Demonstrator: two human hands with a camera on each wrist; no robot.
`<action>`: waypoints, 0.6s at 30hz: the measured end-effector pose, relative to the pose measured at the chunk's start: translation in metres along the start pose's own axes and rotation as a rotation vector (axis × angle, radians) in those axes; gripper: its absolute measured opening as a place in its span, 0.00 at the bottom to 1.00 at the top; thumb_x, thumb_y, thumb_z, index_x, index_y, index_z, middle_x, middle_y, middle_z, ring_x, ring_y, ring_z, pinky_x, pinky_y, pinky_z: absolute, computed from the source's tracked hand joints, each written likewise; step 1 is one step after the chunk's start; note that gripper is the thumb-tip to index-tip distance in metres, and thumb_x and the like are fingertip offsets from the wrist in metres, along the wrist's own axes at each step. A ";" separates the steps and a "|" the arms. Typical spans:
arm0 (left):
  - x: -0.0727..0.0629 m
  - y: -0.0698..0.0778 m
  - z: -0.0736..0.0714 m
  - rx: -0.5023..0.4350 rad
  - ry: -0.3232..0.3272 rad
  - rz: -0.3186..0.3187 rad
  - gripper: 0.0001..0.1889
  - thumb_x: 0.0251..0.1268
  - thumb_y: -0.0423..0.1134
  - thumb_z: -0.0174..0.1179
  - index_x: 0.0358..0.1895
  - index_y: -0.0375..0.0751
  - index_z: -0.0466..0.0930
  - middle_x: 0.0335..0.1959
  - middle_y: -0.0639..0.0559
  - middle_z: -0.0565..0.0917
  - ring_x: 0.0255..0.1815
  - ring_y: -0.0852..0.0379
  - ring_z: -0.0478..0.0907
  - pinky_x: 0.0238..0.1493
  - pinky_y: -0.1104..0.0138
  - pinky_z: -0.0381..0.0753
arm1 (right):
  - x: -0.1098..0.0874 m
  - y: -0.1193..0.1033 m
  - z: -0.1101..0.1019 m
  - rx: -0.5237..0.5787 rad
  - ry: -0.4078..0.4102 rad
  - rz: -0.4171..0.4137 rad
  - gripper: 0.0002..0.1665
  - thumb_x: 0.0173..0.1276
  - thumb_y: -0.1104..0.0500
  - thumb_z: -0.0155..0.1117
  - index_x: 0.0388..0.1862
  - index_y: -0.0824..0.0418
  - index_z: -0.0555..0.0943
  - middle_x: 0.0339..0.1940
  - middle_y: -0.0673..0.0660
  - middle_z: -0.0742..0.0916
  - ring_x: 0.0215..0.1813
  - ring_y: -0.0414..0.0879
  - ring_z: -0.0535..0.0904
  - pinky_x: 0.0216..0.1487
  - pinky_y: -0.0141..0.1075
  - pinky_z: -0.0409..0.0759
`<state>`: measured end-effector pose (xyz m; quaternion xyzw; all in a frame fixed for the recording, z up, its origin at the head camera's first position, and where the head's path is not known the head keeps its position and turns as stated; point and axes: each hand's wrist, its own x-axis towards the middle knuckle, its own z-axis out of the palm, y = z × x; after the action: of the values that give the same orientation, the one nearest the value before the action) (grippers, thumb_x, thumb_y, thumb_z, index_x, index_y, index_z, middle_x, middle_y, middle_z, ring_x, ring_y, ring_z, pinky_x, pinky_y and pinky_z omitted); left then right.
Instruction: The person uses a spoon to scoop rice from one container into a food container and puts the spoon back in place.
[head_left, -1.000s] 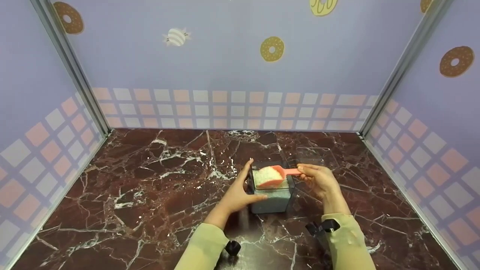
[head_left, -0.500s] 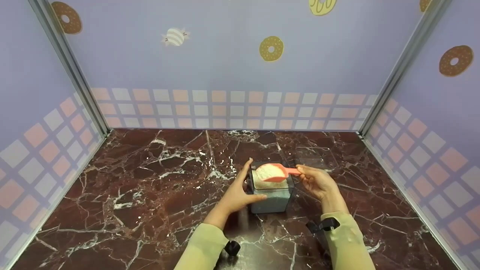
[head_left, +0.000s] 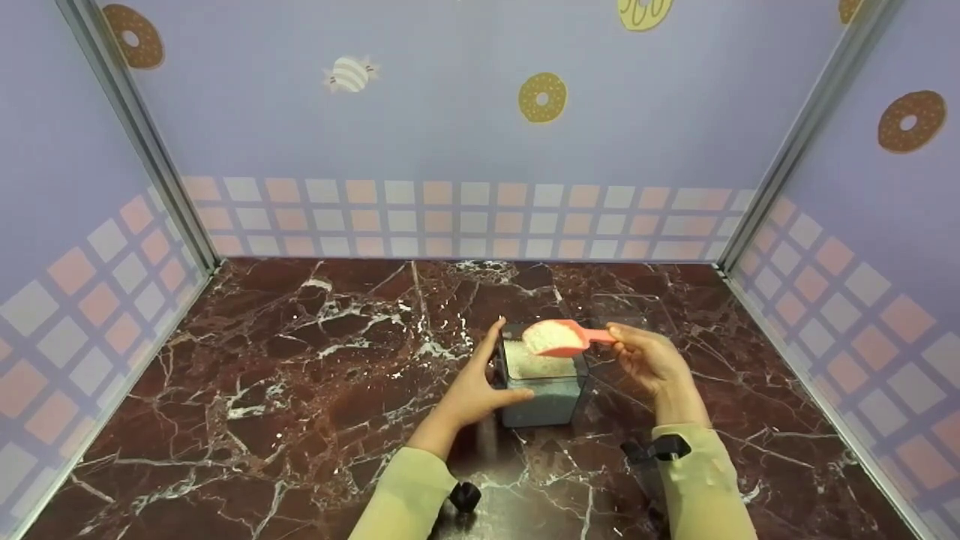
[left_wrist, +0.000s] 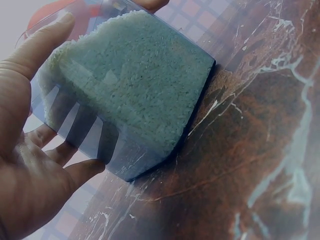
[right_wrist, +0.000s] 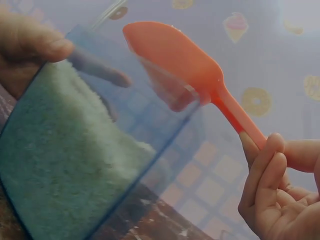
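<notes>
A clear square container (head_left: 541,405) with rice (head_left: 536,366) in it stands on the table. My left hand (head_left: 476,390) grips its left side, thumb at the front and fingers spread along the other side, as the left wrist view (left_wrist: 40,165) shows. Over the container's mouth, an orange-red scoop (head_left: 566,349) holds a heap of rice. My right hand (head_left: 651,364) pinches the scoop's handle (right_wrist: 240,117) between thumb and fingers. The right wrist view shows the scoop from below, just above the rim, and the rice surface sloping inside the container.
A flat clear plastic piece (head_left: 634,307) lies behind my right hand. Scattered white grains (head_left: 442,322) lie on the dark red marbled table (head_left: 300,420) to the left. Patterned panels (head_left: 465,135) enclose the back and sides.
The scoop has risen from the rice and moved slightly right, levelling out with its heap. My right hand has shifted with it; my left hand has stayed on the container.
</notes>
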<state>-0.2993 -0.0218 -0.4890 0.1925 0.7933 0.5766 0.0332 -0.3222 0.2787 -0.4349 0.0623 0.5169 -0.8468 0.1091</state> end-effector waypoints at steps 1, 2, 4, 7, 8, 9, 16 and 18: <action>0.000 0.000 0.000 0.000 0.001 -0.003 0.63 0.49 0.54 0.80 0.84 0.73 0.43 0.86 0.42 0.47 0.85 0.34 0.48 0.79 0.33 0.51 | -0.001 -0.002 -0.002 0.005 0.005 -0.007 0.20 0.78 0.72 0.50 0.33 0.60 0.87 0.21 0.52 0.87 0.20 0.34 0.81 0.23 0.19 0.79; 0.000 0.000 0.000 -0.001 0.001 -0.002 0.63 0.49 0.54 0.80 0.84 0.73 0.43 0.86 0.42 0.47 0.85 0.34 0.48 0.79 0.33 0.52 | -0.002 -0.004 -0.003 0.005 0.016 -0.017 0.20 0.78 0.71 0.51 0.33 0.60 0.87 0.21 0.52 0.87 0.20 0.34 0.81 0.23 0.19 0.79; 0.000 0.000 0.000 -0.005 0.003 0.001 0.62 0.49 0.53 0.80 0.84 0.73 0.43 0.86 0.42 0.47 0.85 0.34 0.48 0.79 0.34 0.52 | -0.005 -0.008 -0.007 0.013 0.032 -0.035 0.20 0.78 0.71 0.51 0.32 0.60 0.88 0.22 0.52 0.86 0.20 0.34 0.81 0.24 0.19 0.79; 0.000 0.000 0.001 -0.006 -0.005 0.002 0.62 0.50 0.54 0.80 0.83 0.73 0.42 0.86 0.43 0.47 0.85 0.35 0.47 0.79 0.34 0.53 | -0.008 -0.014 -0.014 0.037 0.055 -0.039 0.21 0.78 0.70 0.51 0.32 0.59 0.89 0.23 0.52 0.86 0.20 0.34 0.81 0.23 0.19 0.79; 0.000 0.000 0.001 -0.005 -0.009 0.004 0.62 0.50 0.54 0.80 0.83 0.74 0.42 0.86 0.43 0.46 0.85 0.35 0.47 0.80 0.34 0.53 | -0.009 -0.016 -0.016 0.042 0.075 -0.042 0.21 0.78 0.70 0.52 0.32 0.59 0.89 0.23 0.52 0.86 0.20 0.35 0.81 0.23 0.19 0.79; 0.000 0.000 0.001 -0.003 -0.013 0.004 0.62 0.51 0.54 0.79 0.83 0.74 0.42 0.87 0.43 0.46 0.85 0.36 0.46 0.80 0.34 0.52 | -0.010 -0.017 -0.018 0.049 0.087 -0.043 0.21 0.78 0.70 0.52 0.31 0.59 0.89 0.24 0.52 0.85 0.20 0.35 0.81 0.23 0.19 0.79; 0.000 0.001 0.002 -0.011 0.000 0.004 0.63 0.49 0.54 0.80 0.83 0.75 0.42 0.87 0.44 0.46 0.85 0.35 0.47 0.80 0.34 0.53 | -0.010 -0.027 -0.036 0.099 0.125 -0.056 0.22 0.78 0.71 0.52 0.29 0.61 0.89 0.23 0.53 0.86 0.20 0.36 0.81 0.23 0.18 0.79; -0.001 0.000 0.001 -0.012 0.003 -0.003 0.63 0.49 0.54 0.80 0.83 0.75 0.42 0.87 0.44 0.46 0.85 0.35 0.48 0.79 0.34 0.53 | -0.009 -0.032 -0.043 0.134 0.123 -0.045 0.19 0.76 0.72 0.55 0.29 0.63 0.89 0.23 0.53 0.87 0.20 0.37 0.82 0.23 0.19 0.79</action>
<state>-0.2981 -0.0207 -0.4892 0.1902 0.7903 0.5815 0.0343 -0.3219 0.3324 -0.4255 0.1098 0.4663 -0.8761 0.0538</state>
